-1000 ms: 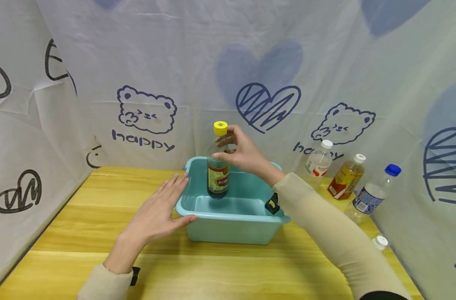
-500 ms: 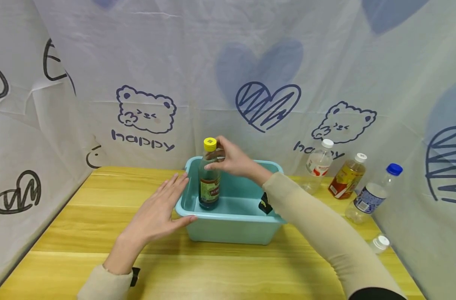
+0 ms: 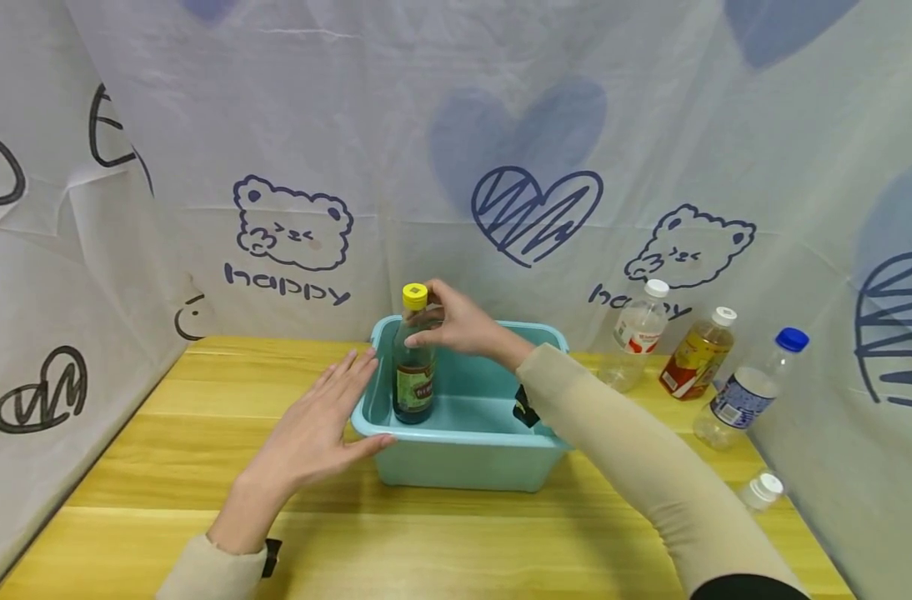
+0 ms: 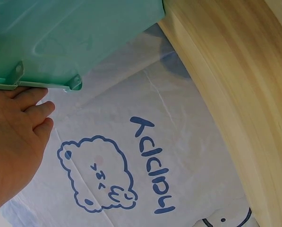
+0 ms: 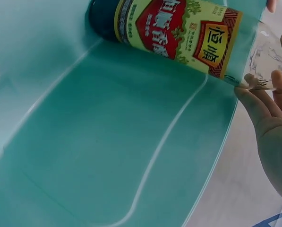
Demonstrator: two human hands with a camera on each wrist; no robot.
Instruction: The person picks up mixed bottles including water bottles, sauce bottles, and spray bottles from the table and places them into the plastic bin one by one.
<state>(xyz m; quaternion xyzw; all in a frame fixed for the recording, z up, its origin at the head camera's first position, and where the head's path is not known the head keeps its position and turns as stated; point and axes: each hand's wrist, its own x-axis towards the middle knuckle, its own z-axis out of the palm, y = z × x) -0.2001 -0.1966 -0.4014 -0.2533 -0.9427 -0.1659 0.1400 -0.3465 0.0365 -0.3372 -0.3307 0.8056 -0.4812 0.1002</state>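
A clear vinegar bottle point(image 3: 414, 387) with a yellow cap and a green and red label stands upright inside the left end of a teal plastic basin point(image 3: 471, 462). My right hand point(image 3: 459, 323) holds it by the upper part, below the cap, thumb in front and fingers behind. The right wrist view shows the label of the bottle point(image 5: 178, 35) and the fingers of my right hand point(image 5: 273, 118) round its clear upper part. Straight-fingered, my left hand point(image 3: 306, 429) rests against the basin's left rim; in the left wrist view its fingertips touch beneath that rim.
On the table's right side stand a clear white-capped bottle point(image 3: 636, 337), an amber drink bottle point(image 3: 698, 354) and a blue-capped bottle point(image 3: 744, 396). Another white-capped bottle point(image 3: 764, 490) is partly hidden by the right sleeve. A printed cloth point(image 3: 426, 150) hangs behind the wooden table point(image 3: 201, 417).
My right hand has moved the vinegar bottle left and down, deeper into the basin's left end, slowing over the last half second. My left hand has stayed in place.
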